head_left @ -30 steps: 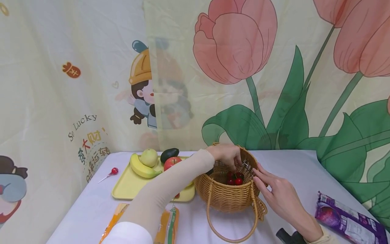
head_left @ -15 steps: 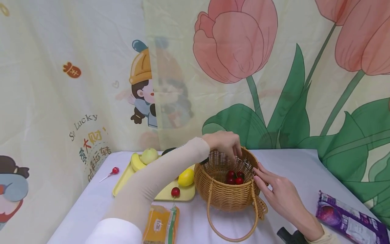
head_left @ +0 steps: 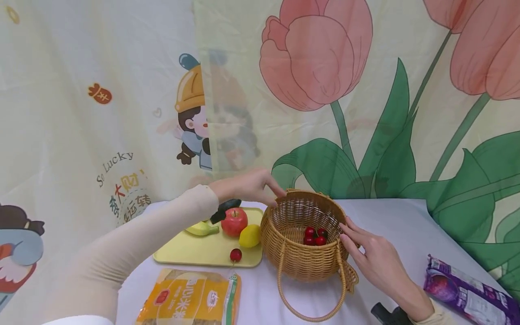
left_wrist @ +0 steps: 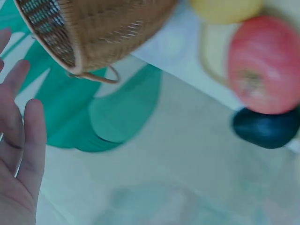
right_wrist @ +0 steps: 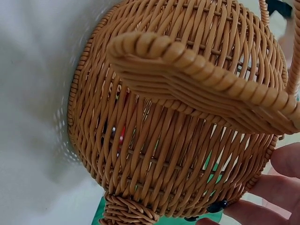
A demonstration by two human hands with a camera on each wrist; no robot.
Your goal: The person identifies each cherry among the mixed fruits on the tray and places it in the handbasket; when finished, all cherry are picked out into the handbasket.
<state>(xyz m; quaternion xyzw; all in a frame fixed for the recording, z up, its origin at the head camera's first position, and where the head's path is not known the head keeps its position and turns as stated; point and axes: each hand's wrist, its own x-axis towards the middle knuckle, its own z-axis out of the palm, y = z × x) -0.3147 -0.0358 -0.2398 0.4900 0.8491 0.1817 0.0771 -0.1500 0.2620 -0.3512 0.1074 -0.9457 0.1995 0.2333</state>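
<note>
A wicker basket (head_left: 308,264) with several red cherries (head_left: 314,236) inside stands on the table, its handle hanging down in front. My left hand (head_left: 249,185) hovers at the basket's left rim over the back of the tray, fingers loosely bent and holding nothing. In the left wrist view, my left fingers (left_wrist: 33,126) spread beside the basket (left_wrist: 117,30). My right hand (head_left: 373,253) touches the basket's right rim with straight fingers. In the right wrist view, its fingertips (right_wrist: 269,187) lie at the rim of the wicker basket (right_wrist: 164,154).
On the left, a yellow tray (head_left: 191,253) bears a banana (head_left: 202,229), a red apple (head_left: 234,222), a lemon (head_left: 249,236), a dark avocado and one cherry (head_left: 235,255). An orange food packet (head_left: 188,295) lies in front; a purple packet (head_left: 467,289) is at right.
My left hand has come up out of the basket and moved left, past its rim. The cherries stay inside. My right hand keeps its place at the rim.
</note>
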